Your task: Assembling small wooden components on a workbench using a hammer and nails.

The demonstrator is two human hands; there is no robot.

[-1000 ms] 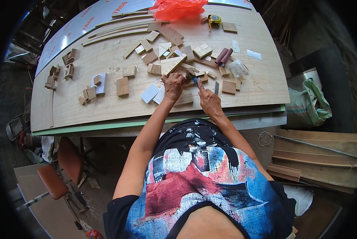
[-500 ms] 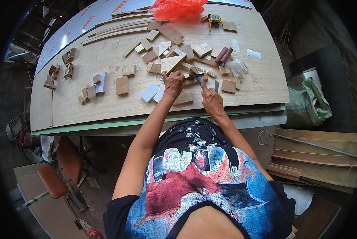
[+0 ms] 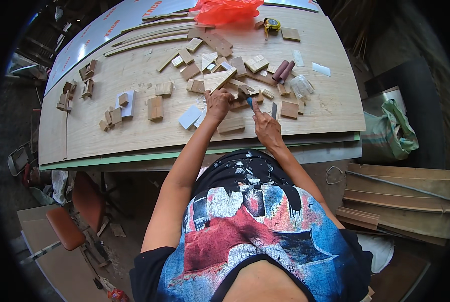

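Note:
My right hand [image 3: 268, 128] is closed around a hammer-like tool [image 3: 245, 92] with a brown head and some blue below it. Its index finger stretches along the blue part. My left hand [image 3: 218, 104] is closed, with its fingertips against a small wooden piece [image 3: 238, 102] just under the tool's head. What the left fingers grip is mostly hidden. A pale wooden board [image 3: 220, 79] slants just beyond the left hand. White blocks [image 3: 189, 117] lie beside the left wrist. A grey flat strip [image 3: 274, 110] and a square wood block [image 3: 289, 109] lie right of the right hand.
Small wooden assemblies [image 3: 65, 96] stand at the table's left. Long strips [image 3: 147, 44] lie at the back, near a red plastic bag [image 3: 225, 11] and a yellow tape measure [image 3: 272, 25]. Brown rolls [image 3: 283, 71] and a clear plastic piece [image 3: 301, 86] sit to the right.
The whole view has shifted very slightly. Both hands and the tool stay in almost the same place over the wooden pieces.

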